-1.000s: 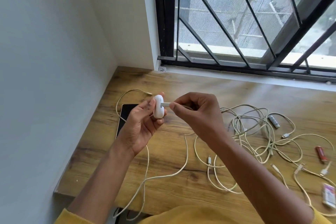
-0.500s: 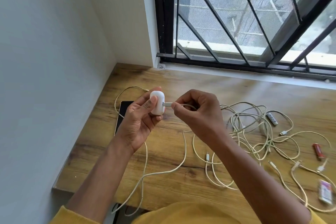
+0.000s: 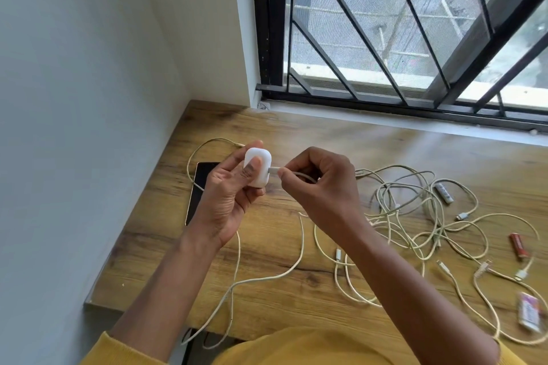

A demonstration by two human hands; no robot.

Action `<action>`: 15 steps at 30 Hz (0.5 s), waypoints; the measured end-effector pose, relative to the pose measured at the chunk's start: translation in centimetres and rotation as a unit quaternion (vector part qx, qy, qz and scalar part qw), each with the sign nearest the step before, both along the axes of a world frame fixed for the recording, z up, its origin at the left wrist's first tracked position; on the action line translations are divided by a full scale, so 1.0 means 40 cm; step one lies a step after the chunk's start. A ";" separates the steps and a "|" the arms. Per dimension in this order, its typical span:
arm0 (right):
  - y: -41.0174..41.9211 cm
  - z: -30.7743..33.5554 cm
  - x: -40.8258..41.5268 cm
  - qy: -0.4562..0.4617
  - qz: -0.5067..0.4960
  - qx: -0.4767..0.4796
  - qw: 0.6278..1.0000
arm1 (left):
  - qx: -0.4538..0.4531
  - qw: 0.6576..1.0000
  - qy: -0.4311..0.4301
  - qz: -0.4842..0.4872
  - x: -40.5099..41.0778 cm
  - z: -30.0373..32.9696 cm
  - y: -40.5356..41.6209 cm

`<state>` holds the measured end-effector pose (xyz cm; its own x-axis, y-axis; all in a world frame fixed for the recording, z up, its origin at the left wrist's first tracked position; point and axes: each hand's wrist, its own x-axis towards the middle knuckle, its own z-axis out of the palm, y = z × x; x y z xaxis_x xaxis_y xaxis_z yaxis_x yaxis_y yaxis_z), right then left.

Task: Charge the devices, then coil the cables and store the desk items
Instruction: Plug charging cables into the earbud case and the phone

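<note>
Earbud case (image 3: pixel 257 167): small white glossy pod, rounded corners, held above the desk (image 3: pixel 326 139) at frame centre-left. No logo or print readable on it. Left hand (image 3: pixel 229 195) grips it, thumb laid across the front face, fingers curled behind. Right hand (image 3: pixel 318 184) pinches the cable plug (image 3: pixel 274 170) between thumb and forefinger; metal tip is at the case's right-hand end, touching or just entering, can't tell how deep. Off-white cable runs from that hand down in a loop across the wood toward the lower edge.

Phone (image 3: pixel 201 190): dark slab, screen off, lying flat on the desk at left, partly behind the left hand, a thin cable crossing it.

Right half of frame: tangle of off-white cables (image 3: pixel 415 216) with several loose connectors. Among them a grey stick-shaped item (image 3: pixel 444 192); its markings are too small to read. Red battery (image 3: pixel 519 247) near the right edge, label unreadable. Small white-pink packet (image 3: pixel 529 314) lower right, blurred, text illegible.
</note>
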<state>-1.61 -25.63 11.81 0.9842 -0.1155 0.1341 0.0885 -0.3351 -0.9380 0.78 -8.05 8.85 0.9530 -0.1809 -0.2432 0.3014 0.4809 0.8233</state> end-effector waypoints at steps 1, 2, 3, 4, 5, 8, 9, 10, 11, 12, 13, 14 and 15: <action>0.000 -0.003 0.002 0.000 0.000 -0.001 1.000 | 0.000 1.000 0.000 0.002 0.000 -0.002 0.001; 0.000 -0.004 0.003 0.000 0.000 -0.002 1.000 | 0.000 1.000 0.000 0.005 0.001 -0.003 0.001; 0.000 -0.007 0.005 0.001 -0.001 -0.003 1.000 | 0.000 1.000 0.001 0.007 0.001 -0.003 0.001; 0.001 -0.010 0.007 0.003 -0.003 -0.002 1.000 | 0.000 1.000 0.002 0.009 0.003 -0.004 0.000; 0.004 -0.013 0.008 0.004 -0.005 0.002 1.000 | 0.000 1.000 0.003 0.010 0.004 -0.004 -0.001; 0.009 -0.024 0.011 0.005 -0.009 0.017 1.000 | 0.002 1.000 0.001 0.015 0.008 -0.007 -0.001; 0.011 -0.027 0.012 0.006 -0.009 0.021 1.000 | 0.004 1.000 0.000 0.017 0.010 -0.007 -0.001; 0.011 -0.030 0.014 0.008 -0.008 0.026 1.000 | 0.007 1.000 -0.001 0.018 0.011 -0.006 0.001; 0.011 -0.033 0.017 0.010 -0.005 0.031 0.999 | 0.011 1.000 -0.001 0.019 0.012 -0.005 0.002; 0.010 -0.036 0.019 0.013 -0.002 0.034 0.999 | 0.016 1.000 -0.001 0.018 0.014 -0.005 0.004; 0.008 -0.038 0.022 0.016 0.003 0.034 0.999 | 0.023 1.000 -0.001 0.018 0.015 -0.003 0.006; 0.006 -0.039 0.024 0.018 0.010 0.029 0.999 | 0.033 0.999 0.000 0.019 0.017 -0.003 0.007; 0.004 -0.041 0.027 0.020 0.018 0.023 0.999 | 0.043 0.999 0.002 0.021 0.019 -0.003 0.010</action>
<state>-0.53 -25.45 10.16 0.9924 -0.0843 0.0901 0.0622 -0.2884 -0.9555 1.55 -7.66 8.71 0.9580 -0.1189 -0.2609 0.2867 0.4205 0.8608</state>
